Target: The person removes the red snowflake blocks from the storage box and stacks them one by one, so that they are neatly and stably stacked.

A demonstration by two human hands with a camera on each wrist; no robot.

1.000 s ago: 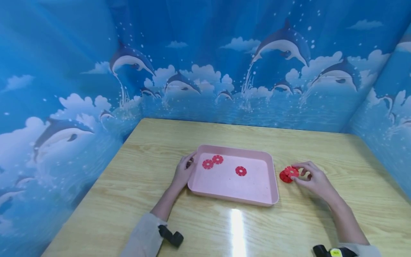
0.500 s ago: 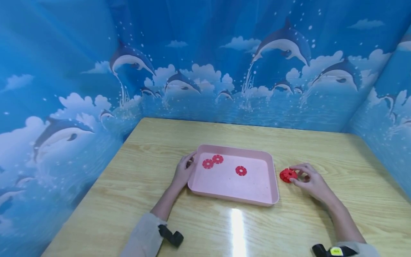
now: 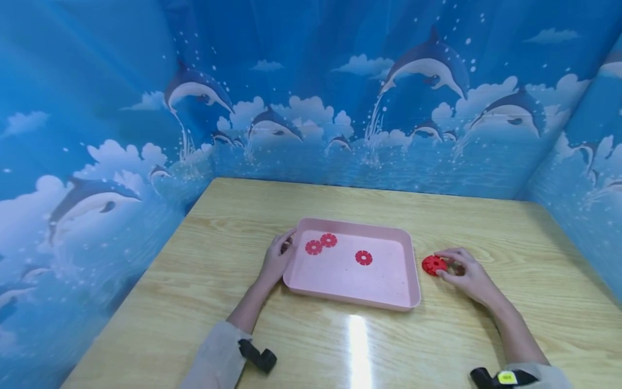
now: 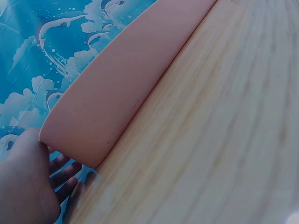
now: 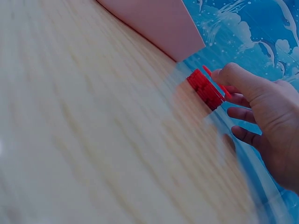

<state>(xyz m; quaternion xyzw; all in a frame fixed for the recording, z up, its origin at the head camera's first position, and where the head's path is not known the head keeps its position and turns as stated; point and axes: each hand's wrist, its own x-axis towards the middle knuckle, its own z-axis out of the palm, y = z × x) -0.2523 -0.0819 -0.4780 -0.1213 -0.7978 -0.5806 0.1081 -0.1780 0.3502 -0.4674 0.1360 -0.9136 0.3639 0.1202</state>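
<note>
My right hand, to the right of the pink tray, pinches a red slotted disc between thumb and fingers. The disc is tilted close over a short stack of matching red discs on the table; in the head view it overlaps the stack. My left hand holds the pink tray at its left end. In the left wrist view its fingers curl beside the tray's outer wall, partly hidden. Three red discs lie flat inside the tray: two touching at the back left and one near the middle.
The wooden table reaches back to a blue curtain printed with dolphins, which also stands at both sides. A bright light reflection lies in front of the tray. Black camera mounts sit on both wrists.
My right hand has moved slightly left and brought its red disc from standing off the stack to almost flat over it. The left hand and tray have stayed in place.
</note>
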